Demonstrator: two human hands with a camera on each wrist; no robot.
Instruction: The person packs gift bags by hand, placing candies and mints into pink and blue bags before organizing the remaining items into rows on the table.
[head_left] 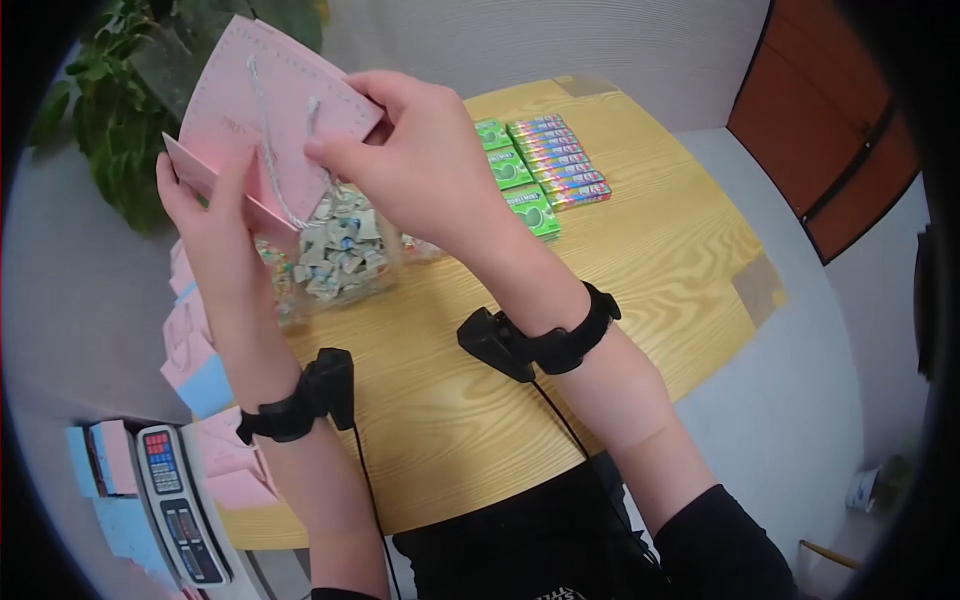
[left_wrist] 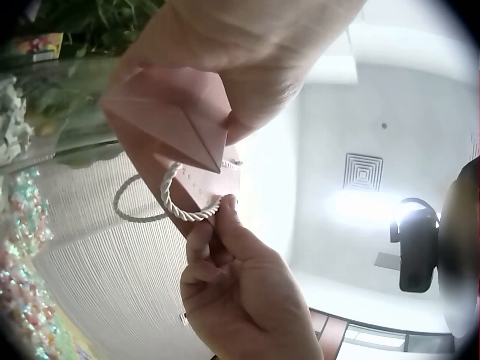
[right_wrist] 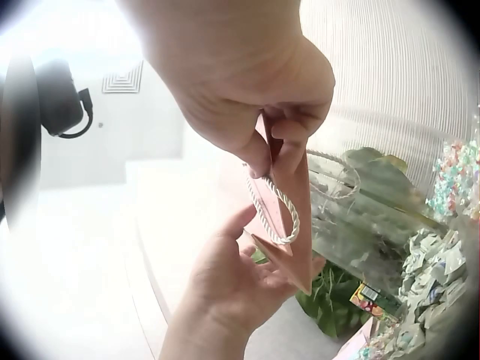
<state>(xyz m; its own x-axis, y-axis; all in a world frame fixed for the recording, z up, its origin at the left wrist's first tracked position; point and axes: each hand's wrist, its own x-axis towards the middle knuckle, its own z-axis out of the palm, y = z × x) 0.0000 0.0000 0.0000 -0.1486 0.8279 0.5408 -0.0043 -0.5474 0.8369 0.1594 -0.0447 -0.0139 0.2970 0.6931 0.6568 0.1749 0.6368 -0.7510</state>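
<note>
Both hands hold up a pink paper bag (head_left: 290,105) with white rope handles, tilted above the far left of the table. The left hand (head_left: 215,230) grips its lower left side, thumb on the near face and fingers behind. At the right edge, the right hand (head_left: 415,150) pinches the bag between thumb and fingers. The left wrist view shows a rope handle (left_wrist: 171,196) looping near the pinching right hand (left_wrist: 247,292). In the right wrist view the left hand (right_wrist: 232,277) lies around the folded side of the bag (right_wrist: 296,217).
Wrapped candies (head_left: 345,250) in a clear container stand below the bag. Green gum packs (head_left: 530,208) and rows of colourful sticks (head_left: 570,165) lie at the back. More pink and blue bags (head_left: 195,360) and a scale (head_left: 180,500) are at the left; a plant (head_left: 125,150) stands behind.
</note>
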